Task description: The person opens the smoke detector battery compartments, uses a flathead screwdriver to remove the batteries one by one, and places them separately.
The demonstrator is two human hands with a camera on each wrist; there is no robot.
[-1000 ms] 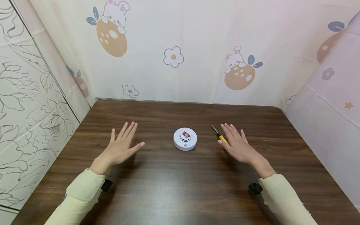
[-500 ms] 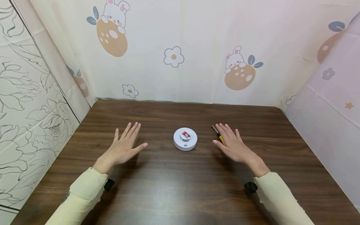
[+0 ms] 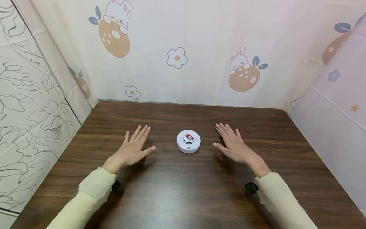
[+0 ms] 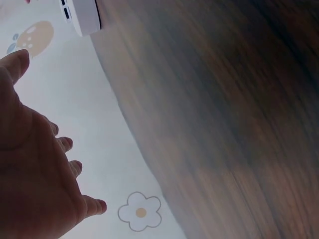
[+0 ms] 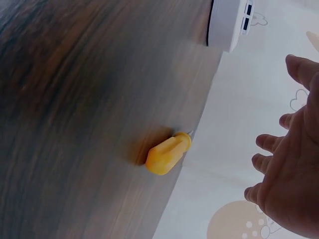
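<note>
A round white smoke detector [image 3: 183, 144] with a red label on its raised centre sits on the table between the hands. To its left, my left hand [image 3: 132, 152] is held palm down above the table, fingers straight and thumb spread toward the detector. My right hand [image 3: 235, 149] hovers on the other side in the same pose, holding nothing. Beneath it lies a screwdriver, mostly hidden in the head view. The right wrist view shows the screwdriver's yellow handle [image 5: 167, 155] on the wood, apart from the fingers.
The dark wood-grain table [image 3: 171, 197] ends at a back edge against a pale curtain [image 3: 200, 79] printed with rabbits and flowers. A panel with line-drawn flowers [image 3: 34, 111] stands along the left side. A dark wrist camera [image 3: 251, 188] sits at the right cuff.
Both hands have drifted inward toward the smoke detector, staying flat. The right hand now covers more of the screwdriver in the head view. Detector and screwdriver have not moved.
</note>
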